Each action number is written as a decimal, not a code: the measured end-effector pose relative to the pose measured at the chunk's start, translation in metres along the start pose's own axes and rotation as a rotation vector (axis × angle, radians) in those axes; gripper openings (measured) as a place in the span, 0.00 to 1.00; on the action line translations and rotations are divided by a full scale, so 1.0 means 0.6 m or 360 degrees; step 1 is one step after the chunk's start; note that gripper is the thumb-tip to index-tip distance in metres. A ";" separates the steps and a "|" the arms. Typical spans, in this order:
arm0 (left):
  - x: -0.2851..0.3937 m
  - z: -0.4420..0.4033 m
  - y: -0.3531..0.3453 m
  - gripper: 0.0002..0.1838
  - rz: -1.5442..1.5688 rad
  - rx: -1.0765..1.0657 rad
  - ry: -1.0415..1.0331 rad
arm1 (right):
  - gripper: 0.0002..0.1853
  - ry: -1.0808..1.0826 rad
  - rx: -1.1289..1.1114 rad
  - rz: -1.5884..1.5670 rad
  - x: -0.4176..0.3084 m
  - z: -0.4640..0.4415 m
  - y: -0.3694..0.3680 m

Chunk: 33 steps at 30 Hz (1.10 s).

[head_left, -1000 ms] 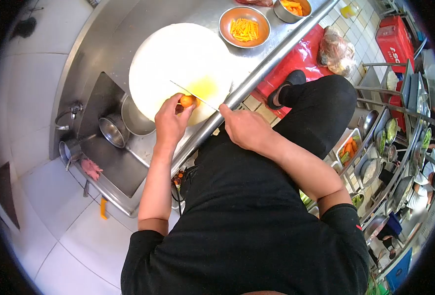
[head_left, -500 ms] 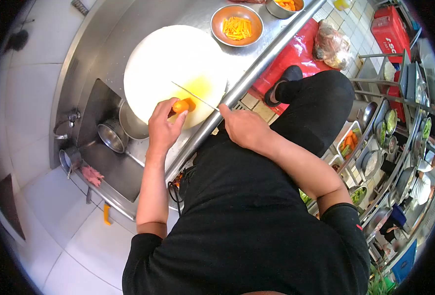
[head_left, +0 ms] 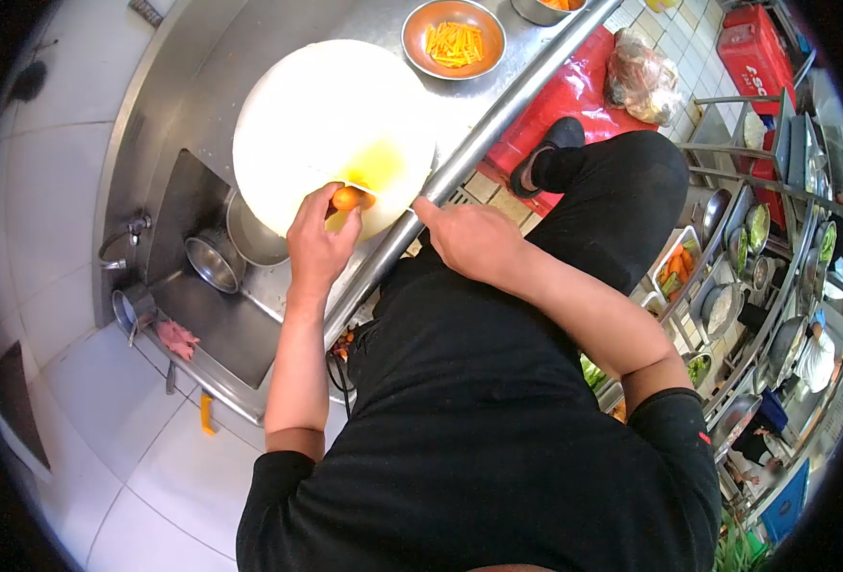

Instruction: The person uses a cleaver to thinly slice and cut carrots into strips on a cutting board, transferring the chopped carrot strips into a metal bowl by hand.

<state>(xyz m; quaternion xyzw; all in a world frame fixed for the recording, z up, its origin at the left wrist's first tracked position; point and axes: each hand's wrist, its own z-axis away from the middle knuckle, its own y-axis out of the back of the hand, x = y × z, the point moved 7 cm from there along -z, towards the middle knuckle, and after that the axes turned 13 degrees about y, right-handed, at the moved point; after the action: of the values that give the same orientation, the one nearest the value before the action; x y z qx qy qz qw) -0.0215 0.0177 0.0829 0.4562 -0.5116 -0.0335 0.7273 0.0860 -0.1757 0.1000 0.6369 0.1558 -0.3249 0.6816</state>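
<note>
Note left hand point(head_left: 318, 234) with thumb-and-finger grip narrowed on an orange vegetable piece point(head_left: 347, 198), toward the near side of the round white board point(head_left: 307, 110), and right hand point(head_left: 467, 240) in a closed grip, apparently around the hidden end of a thin-bladed knife point(head_left: 362, 189) just beside the piece. Judge as light, firm and slick where cut, best held by the sides, clear of the knife; record as small, rounded, smooth, bright orange. Log farther off, on the steel tabletop point(head_left: 474, 105), a bowl point(head_left: 419, 52) of thin orange strips point(head_left: 455, 44).

Bright light, white board point(head_left: 312, 119) washed out, glare on steel rail point(head_left: 512, 105) — fisheye curve, black corners
</note>
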 end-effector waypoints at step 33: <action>-0.004 0.003 0.002 0.21 0.0049 -0.0014 -0.0052 | 0.15 -0.0100 -0.0116 -0.0032 0.032 0.000 -0.032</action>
<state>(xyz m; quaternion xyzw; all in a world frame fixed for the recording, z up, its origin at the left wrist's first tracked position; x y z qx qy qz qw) -0.0246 0.0186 0.0823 0.4445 -0.5302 -0.0318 0.7213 0.0883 -0.1798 0.0733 0.5995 0.1525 -0.3457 0.7056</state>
